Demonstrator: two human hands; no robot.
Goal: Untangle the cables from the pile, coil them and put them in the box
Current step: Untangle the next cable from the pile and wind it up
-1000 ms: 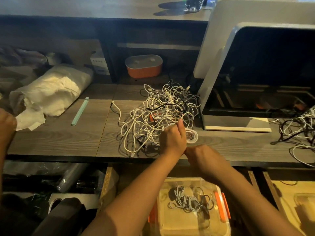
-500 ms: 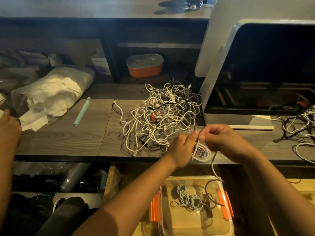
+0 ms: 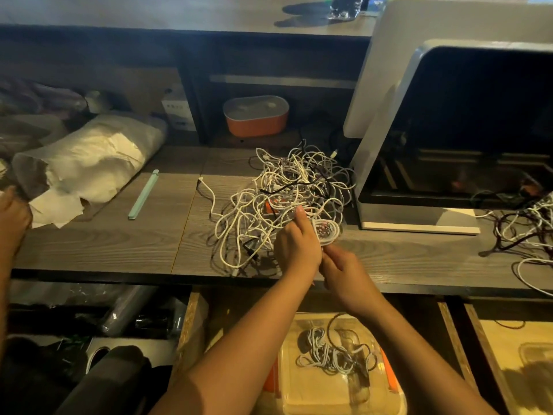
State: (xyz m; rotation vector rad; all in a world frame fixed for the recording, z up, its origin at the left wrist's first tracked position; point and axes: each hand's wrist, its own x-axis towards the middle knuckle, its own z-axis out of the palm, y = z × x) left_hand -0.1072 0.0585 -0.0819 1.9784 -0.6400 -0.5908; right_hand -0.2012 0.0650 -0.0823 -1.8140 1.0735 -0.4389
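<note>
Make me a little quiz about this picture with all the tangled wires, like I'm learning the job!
1. True or false: the clear box already has cables in it.
2. What holds the small coil? A) the left hand B) the box C) nothing, it lies loose
3. Fill in: the lidded tub behind the pile is ____.

Key: 1 true; 2 A; 3 orange.

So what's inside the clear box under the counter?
A bundle of white cables with a dark cable among them. The left forearm and right forearm cover the box's far corners, so anything there is hidden.
</note>
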